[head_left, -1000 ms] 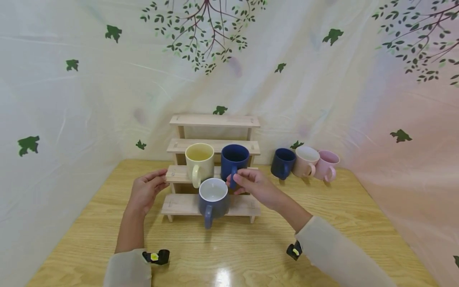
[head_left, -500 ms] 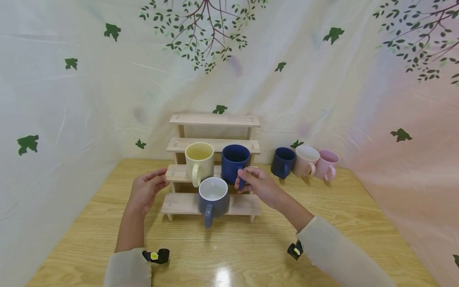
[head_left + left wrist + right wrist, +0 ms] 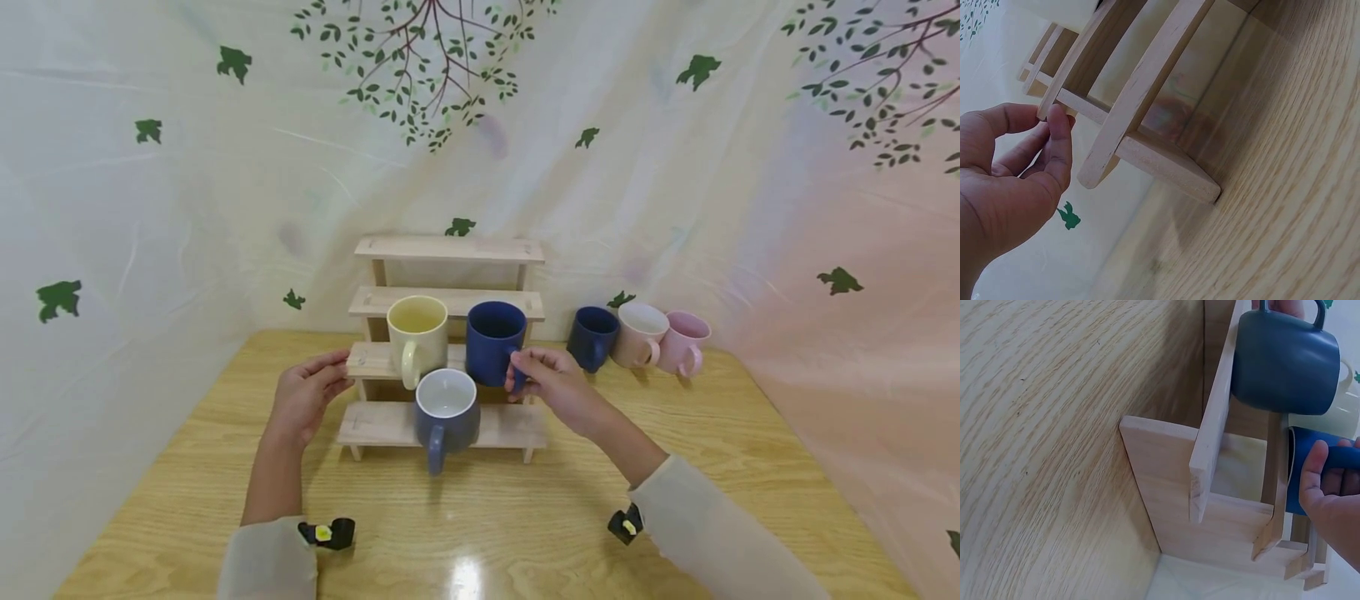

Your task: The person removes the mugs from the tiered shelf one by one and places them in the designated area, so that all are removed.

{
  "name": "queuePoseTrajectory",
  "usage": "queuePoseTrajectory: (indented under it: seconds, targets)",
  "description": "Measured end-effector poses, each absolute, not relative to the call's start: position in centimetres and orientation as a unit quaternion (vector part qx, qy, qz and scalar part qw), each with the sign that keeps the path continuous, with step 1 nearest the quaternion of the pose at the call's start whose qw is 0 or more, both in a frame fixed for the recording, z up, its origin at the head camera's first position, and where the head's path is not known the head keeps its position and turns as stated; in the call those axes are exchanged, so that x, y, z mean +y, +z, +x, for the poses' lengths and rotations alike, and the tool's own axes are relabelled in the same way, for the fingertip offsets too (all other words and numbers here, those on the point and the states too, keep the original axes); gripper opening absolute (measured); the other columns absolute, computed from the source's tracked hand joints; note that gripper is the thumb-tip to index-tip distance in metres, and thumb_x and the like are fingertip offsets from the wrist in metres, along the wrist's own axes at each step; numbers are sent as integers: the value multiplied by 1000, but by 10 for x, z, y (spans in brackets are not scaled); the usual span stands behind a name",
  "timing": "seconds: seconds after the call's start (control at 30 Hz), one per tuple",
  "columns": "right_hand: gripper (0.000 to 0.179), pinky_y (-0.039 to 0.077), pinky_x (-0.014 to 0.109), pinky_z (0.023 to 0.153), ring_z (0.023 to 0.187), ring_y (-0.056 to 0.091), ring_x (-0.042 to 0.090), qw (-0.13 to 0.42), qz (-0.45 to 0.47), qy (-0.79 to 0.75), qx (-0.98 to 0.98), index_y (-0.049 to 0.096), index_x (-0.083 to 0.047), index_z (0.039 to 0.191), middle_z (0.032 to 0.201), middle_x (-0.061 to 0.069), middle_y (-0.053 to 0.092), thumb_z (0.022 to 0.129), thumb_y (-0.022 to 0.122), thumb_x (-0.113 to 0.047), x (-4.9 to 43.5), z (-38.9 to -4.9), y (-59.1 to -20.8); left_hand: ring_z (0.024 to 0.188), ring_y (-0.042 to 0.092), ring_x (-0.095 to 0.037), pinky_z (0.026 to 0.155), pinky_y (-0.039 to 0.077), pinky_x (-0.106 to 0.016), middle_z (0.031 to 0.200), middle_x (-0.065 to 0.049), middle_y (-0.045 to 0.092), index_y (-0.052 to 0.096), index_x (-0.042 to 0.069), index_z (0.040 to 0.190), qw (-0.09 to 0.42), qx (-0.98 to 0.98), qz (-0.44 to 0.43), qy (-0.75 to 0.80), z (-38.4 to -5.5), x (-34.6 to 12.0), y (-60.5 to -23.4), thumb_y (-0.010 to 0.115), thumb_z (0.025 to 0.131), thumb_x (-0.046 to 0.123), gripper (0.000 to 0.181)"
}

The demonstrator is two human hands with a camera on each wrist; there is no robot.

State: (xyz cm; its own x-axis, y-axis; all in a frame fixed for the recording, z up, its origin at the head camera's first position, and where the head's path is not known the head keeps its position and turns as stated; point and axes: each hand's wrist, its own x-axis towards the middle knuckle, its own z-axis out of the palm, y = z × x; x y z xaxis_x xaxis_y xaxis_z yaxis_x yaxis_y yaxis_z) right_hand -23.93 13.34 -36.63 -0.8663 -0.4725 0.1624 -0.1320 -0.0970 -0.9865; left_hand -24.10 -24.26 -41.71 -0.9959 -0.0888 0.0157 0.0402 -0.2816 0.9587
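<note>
A stepped wooden shelf rack (image 3: 448, 248) stands on the table. On its second step from the bottom, my right hand (image 3: 558, 387) grips the handle of a blue mug (image 3: 495, 343); the right wrist view shows the thumb and fingers about that handle (image 3: 1342, 456). A pale yellow mug (image 3: 417, 333) sits left of the blue one on the same step. Below them, a grey-blue mug (image 3: 447, 421) with a white inside rests on the lowest step, its handle toward me. My left hand (image 3: 303, 400) pinches the left end of the second step between thumb and fingers, clearly seen in the left wrist view.
To the right of the rack, a dark navy mug (image 3: 592, 339), a pale pink mug (image 3: 639, 336) with a white inside and a pink mug (image 3: 683, 344) stand close together at the back of the wooden table (image 3: 480, 517). A leaf-patterned cloth (image 3: 637, 200) hangs behind.
My right hand has shifted to the right, and the blue mug has moved slightly right with its handle turned further to the right. The left hand has stayed in place.
</note>
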Motion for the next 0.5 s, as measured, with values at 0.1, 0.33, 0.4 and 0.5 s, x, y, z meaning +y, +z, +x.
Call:
queuePoseTrajectory:
  seconds: [0.1,0.33,0.4,0.5]
  targets:
    - [23,64,35,78,82,66,20,107,-220,-716,654,64,6,99,88,8,65,107,55,-14,138,-238,-365,92,70,-11,86,61,-22,123,-6,67,69,-5,124,40,-593,21,-804,-241,-243,-417,60,102,-1,25]
    - [28,64,37,79,85,64,20,73,-219,-715,660,58,16,105,91,10,64,107,57,-12,154,-240,-368,92,70,-11,86,60,-22,118,-4,68,66,-7,128,36,-587,22,-808,-242,-244,-415,61,101,0,28]
    - [32,64,37,79,85,64,21,69,-217,-716,660,56,19,106,91,10,64,107,57,-12,157,-240,-369,92,70,-11,86,60,-21,116,-2,69,62,-10,131,34,-590,22,-806,-241,-243,-415,60,102,0,31]
    - [36,64,35,79,83,65,20,69,-212,-720,657,53,23,106,90,10,65,107,57,-13,160,-239,-368,92,70,-11,86,60,-21,114,-1,69,59,-12,134,31,-592,25,-805,-241,-242,-415,60,102,0,34]
